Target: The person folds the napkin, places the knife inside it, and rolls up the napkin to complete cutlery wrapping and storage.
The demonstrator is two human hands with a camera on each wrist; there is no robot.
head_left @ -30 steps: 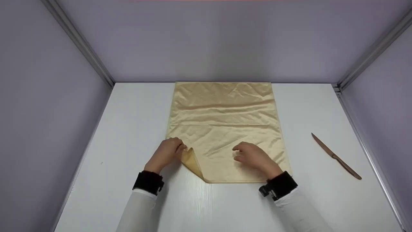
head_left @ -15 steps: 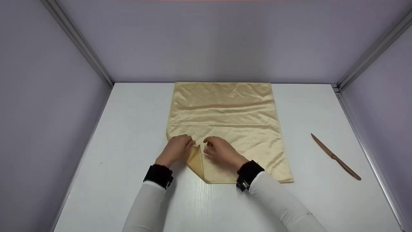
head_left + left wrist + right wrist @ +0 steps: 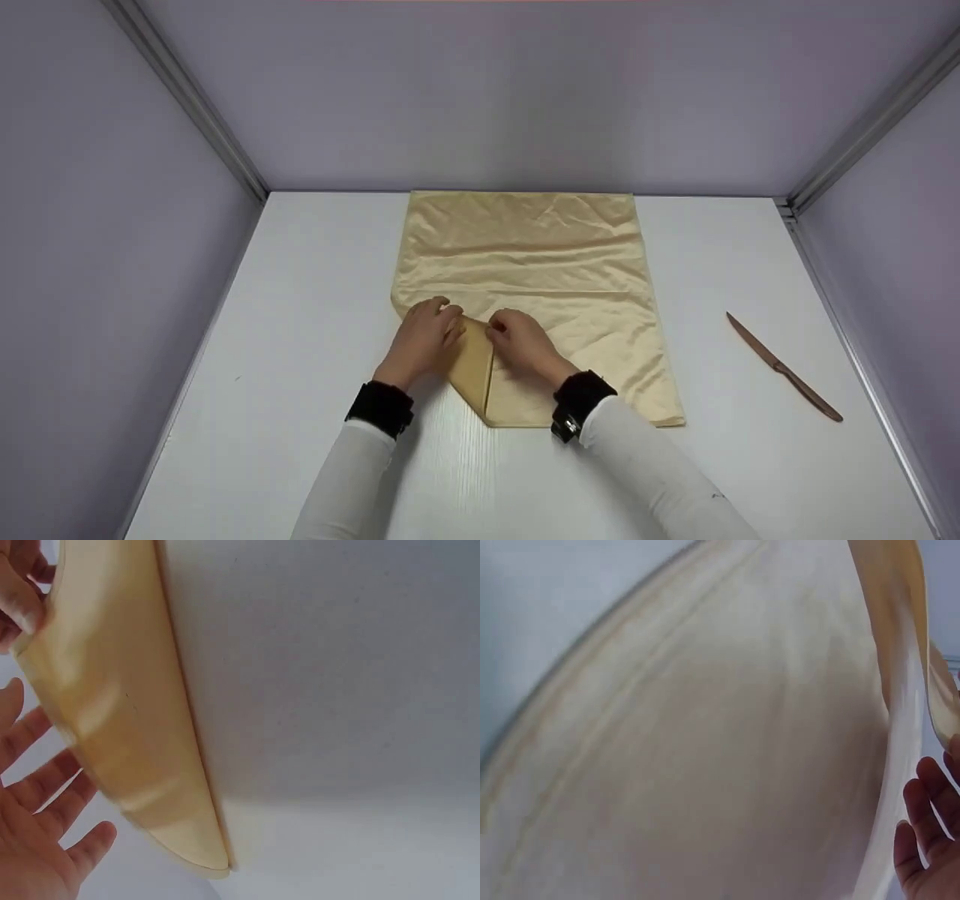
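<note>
Where the white table [image 3: 300,315] meets the back wall, a pale gold cloth [image 3: 540,255] lies spread flat, its far edge at twelve o'clock and its near edge toward six. Its near left corner is folded inward into a triangular flap [image 3: 474,360] lying over the cloth, the fold running diagonally from about nine o'clock down to the near edge. The left hand [image 3: 426,337] lies on the flap's outer side with fingers fairly straight, its fingertips at the flap's upper tip; whether it pinches the fabric cannot be told. The right hand [image 3: 521,343] rests just beside it at three o'clock of the flap, fingers bent down onto the cloth at the flap's inner edge, pressing rather than gripping. Both wrists wear black bands over white sleeves. Well apart, at three o'clock, a brown knife [image 3: 784,366] lies slantwise on the table.
</note>
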